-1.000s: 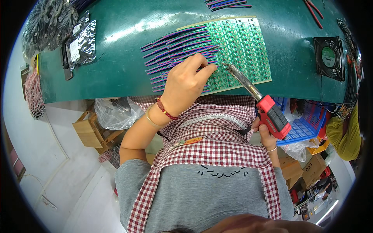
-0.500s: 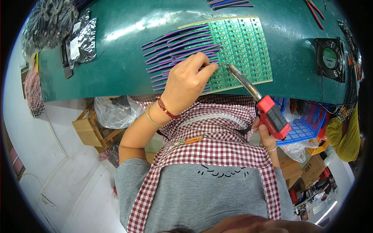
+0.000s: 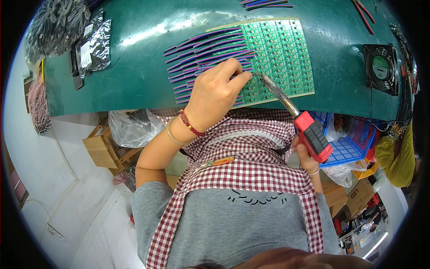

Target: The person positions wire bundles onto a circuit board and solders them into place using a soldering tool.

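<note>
Board [image 3: 283, 58] lies at left hand's [image 3: 218, 86] two o'clock. That hand bends over wires [image 3: 204, 48]; pinch hidden, cannot tell. Right hand [image 3: 305, 157] grips iron [image 3: 281, 95]. Slipping toward nine o'clock, its tip could burn fingers.

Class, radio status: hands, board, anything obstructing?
Left hand at wires on circuit board. Right hand gripping soldering iron. Left hand hiding some wires.

On the table [image 3: 143, 80], the left grip [image 3: 217, 87] pinches coloured wires [image 3: 226, 56] over a green circuit panel [image 3: 282, 56]. To the panel's near right, the right grip [image 3: 305, 159] holds a soldering iron [image 3: 313, 136], its tip at the panel. A black fan [image 3: 380, 68] lies right of it.
</note>
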{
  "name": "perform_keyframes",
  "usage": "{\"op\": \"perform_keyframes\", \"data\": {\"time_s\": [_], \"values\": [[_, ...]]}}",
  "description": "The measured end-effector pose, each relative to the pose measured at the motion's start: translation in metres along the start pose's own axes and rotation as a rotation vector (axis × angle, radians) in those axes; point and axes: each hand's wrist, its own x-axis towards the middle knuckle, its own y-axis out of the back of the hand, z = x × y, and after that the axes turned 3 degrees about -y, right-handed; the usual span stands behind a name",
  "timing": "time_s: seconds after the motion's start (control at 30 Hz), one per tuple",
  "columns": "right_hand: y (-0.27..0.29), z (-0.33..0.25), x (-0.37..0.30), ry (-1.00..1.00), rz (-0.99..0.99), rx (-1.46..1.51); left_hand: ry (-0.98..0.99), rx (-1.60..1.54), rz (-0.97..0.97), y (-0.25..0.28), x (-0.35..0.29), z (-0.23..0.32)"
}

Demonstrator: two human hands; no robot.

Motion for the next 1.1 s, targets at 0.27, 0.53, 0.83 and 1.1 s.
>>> {"op": "perform_keyframes", "data": {"time_s": [0.27,0.53,0.83,1.1], "values": [[0.002,-0.006,0.002,-0.015,-0.002,0.015,0.007,-0.004,-0.017,0.001,0.001,-0.001],[0.0,-0.004,-0.001,0.002,0.079,0.125,-0.008,0.008,-0.014,0.0,0.001,-0.003],[0.004,-0.008,0.001,-0.037,0.015,0.08,-0.008,0.014,-0.029,0.001,0.001,-0.002],[0.005,0.001,-0.003,-0.042,-0.04,0.045,0.006,0.003,-0.021,0.002,0.002,-0.002]]}}
